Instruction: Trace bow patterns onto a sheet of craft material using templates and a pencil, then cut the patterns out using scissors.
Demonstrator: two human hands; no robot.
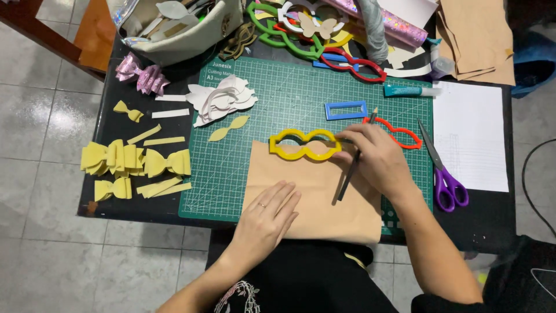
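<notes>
Teal glue tube [408, 90], white cap, lying at mat's top right; label perhaps white.

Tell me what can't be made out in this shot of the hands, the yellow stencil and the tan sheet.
All in the head view:
- Pencil tip: hidden under the right hand.
- Yellow stencil, right end: covered by the right hand's fingers.
- Tan sheet beneath the left hand: any marks there are covered.
- White bag and pile of coloured stencils: cut off by the top edge.
- White paper: its faint lines are too small to read.
</notes>
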